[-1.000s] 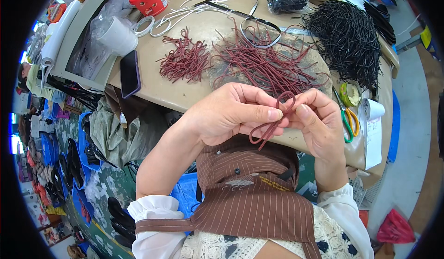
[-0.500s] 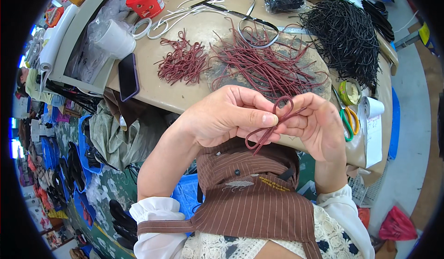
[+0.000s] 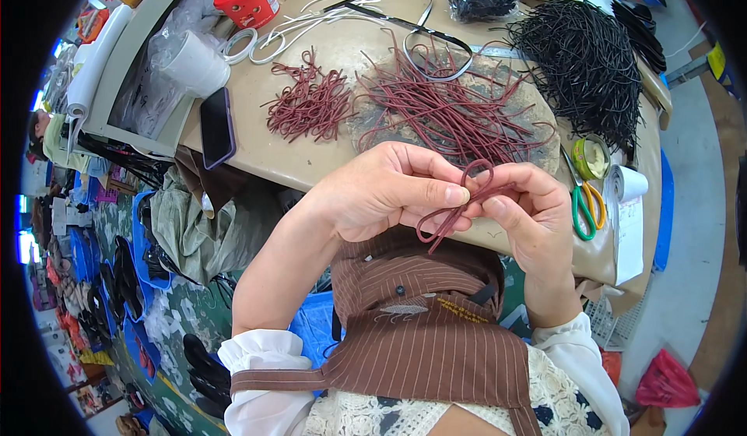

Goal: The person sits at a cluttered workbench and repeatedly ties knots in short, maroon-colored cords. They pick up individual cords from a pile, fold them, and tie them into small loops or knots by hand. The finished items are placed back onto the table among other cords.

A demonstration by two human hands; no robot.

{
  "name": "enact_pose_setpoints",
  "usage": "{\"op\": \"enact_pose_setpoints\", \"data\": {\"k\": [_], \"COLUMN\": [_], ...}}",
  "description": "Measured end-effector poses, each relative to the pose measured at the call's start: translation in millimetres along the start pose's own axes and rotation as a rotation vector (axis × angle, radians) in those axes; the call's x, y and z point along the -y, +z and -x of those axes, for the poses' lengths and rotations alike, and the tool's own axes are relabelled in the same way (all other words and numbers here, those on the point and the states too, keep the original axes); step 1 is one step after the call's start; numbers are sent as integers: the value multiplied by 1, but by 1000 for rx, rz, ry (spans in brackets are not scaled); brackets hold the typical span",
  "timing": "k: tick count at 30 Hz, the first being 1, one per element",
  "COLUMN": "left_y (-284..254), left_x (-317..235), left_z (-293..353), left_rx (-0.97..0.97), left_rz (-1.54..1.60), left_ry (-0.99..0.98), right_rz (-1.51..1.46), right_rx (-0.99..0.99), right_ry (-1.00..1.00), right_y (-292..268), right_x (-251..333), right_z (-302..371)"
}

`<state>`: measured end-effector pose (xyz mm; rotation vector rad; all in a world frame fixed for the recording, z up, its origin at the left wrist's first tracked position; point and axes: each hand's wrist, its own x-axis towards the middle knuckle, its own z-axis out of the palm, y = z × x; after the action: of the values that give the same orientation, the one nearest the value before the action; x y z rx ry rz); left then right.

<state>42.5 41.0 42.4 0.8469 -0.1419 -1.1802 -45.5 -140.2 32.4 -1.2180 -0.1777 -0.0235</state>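
Observation:
A dark red cord [image 3: 443, 219], bent into loops, is held up between my two hands in front of the table edge. Thumb and fingers of my left hand [image 3: 397, 196] pinch it where the loops cross. My right hand [image 3: 529, 214] closes thumb and forefinger on the cord just to the right of that crossing. Behind the hands, a heap of loose dark red cords [image 3: 451, 109] lies on a round worn slab [image 3: 373, 130]. To its left is a smaller pile of looped, knotted-looking red cords [image 3: 310, 101].
A bundle of black cords [image 3: 580, 66] lies at the right, beyond a round tin [image 3: 591, 157], scissors [image 3: 587, 210] and a paper roll [image 3: 627, 183]. At the left are a phone [image 3: 217, 129], a white cup [image 3: 194, 66] and a red bucket [image 3: 246, 0]. White and black strips lie at the back.
My right hand has curled inward, its thumb now coming down onto the cord near the forefinger. The left hand keeps its pinch almost in the same place.

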Motion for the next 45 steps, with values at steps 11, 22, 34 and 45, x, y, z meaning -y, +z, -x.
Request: {"op": "enact_pose_setpoints", "data": {"k": [11,22,34,45], "left_y": [3,-4,-3,-11], "left_x": [9,23,14,13], "left_z": [13,18,2,5], "left_rx": [-253,-191,-147,-88], "left_rz": [-389,-222,-80,15], "left_ry": [224,151,15,-72], "right_rz": [-92,-225,91,-216], "right_rx": [-219,-116,-113,-68], "right_ry": [25,168,140,287], "right_y": [3,-6,4,2], "right_x": [-12,-29,-12,-14], "right_z": [-4,-13,-14,-11]}}
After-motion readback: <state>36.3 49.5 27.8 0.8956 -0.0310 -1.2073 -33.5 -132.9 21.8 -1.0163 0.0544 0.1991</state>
